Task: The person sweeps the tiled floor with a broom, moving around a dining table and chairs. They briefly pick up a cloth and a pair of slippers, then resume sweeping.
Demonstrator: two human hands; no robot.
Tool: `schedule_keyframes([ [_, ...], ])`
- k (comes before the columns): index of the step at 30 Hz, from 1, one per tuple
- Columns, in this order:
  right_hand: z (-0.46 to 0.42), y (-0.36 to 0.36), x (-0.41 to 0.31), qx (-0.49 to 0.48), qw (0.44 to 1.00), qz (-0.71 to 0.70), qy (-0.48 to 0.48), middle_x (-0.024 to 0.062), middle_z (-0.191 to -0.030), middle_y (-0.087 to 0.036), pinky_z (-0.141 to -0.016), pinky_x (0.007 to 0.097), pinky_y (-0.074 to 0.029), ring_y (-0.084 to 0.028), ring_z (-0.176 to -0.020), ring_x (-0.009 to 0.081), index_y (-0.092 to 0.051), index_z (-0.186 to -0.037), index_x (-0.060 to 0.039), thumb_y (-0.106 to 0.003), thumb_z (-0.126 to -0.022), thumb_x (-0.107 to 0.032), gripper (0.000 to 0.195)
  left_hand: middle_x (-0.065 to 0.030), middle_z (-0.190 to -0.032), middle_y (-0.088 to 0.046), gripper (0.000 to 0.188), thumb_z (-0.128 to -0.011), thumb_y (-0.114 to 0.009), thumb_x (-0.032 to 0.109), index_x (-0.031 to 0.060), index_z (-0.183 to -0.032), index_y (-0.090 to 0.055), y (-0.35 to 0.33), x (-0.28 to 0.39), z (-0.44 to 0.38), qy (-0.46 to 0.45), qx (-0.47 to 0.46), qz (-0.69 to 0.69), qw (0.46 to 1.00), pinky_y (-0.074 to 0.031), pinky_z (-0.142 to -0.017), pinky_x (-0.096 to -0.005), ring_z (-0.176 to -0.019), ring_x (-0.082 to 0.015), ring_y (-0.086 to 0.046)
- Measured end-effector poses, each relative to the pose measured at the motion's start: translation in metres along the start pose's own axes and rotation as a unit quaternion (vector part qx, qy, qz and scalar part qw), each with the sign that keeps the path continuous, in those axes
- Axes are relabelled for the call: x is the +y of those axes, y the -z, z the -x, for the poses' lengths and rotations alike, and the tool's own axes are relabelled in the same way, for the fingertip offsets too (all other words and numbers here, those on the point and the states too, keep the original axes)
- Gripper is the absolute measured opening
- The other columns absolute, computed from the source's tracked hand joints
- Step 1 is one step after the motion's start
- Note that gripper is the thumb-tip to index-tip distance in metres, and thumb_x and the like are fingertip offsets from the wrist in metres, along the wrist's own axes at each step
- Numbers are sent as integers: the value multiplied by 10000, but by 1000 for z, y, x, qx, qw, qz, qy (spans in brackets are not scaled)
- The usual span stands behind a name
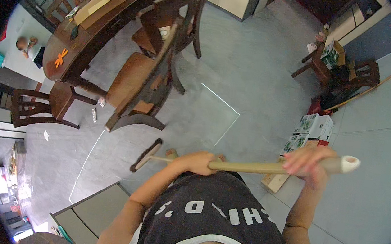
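Both my hands are around the long pale handle of a floor broom (248,168), which runs across the front of my body. My left hand (198,162) grips the handle at mid-length, near my waist. Close to the handle's white, hollow upper end, my right hand (307,164) is wrapped around it, slightly blurred. The broom's head (146,155), a light bar with dark bristles, rests on the grey floor to the left of my feet. A white paper scrap (46,135) and a small printed packet (94,115) lie on the floor further left.
A wooden chair (132,76) stands close beyond the broom head, by a long wooden table (92,45). Another chair (60,102) is at the left. Printed cartons (307,125) and a wood block (275,182) line the right wall. A cabinet (96,211) is at lower left; a person (31,49) is far left.
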State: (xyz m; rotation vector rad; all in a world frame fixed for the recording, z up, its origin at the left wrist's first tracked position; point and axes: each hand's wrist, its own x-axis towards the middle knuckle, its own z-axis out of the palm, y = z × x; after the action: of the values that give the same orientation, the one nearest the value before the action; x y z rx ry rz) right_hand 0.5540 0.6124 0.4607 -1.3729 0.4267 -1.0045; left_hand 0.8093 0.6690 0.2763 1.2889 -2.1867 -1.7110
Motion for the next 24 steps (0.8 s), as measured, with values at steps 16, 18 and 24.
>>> schedule_keyframes([
  [16,-63,226,10,367,928,57,25,154,-1030,-559,-804,441,-433,-543,-920,276,-425,-1155,-19,-384,-797,-603,686,-184,-515,-500,221,-656,-561,185,-15,-577,-512,155,142,-328,-262,9,-54,963,-366,-448,-414,-460,-342,-477],
  [18,-116,274,108,397,912,30,-95,65,-1087,-520,-858,390,-401,-485,-1018,206,-436,-1169,-74,-455,-829,-470,522,-184,-523,-502,224,-662,-565,182,-18,-583,-504,201,162,-369,-320,4,-33,947,-362,-452,-414,-465,-340,-480],
  [24,-234,414,298,401,838,-290,-232,31,-1008,-518,-793,339,-421,-477,-982,167,-454,-1120,-86,-493,-815,-398,438,-160,-575,-515,171,-632,-588,155,29,-626,-473,317,212,-454,-395,80,-61,913,-374,-501,-423,-540,-368,-468],
])
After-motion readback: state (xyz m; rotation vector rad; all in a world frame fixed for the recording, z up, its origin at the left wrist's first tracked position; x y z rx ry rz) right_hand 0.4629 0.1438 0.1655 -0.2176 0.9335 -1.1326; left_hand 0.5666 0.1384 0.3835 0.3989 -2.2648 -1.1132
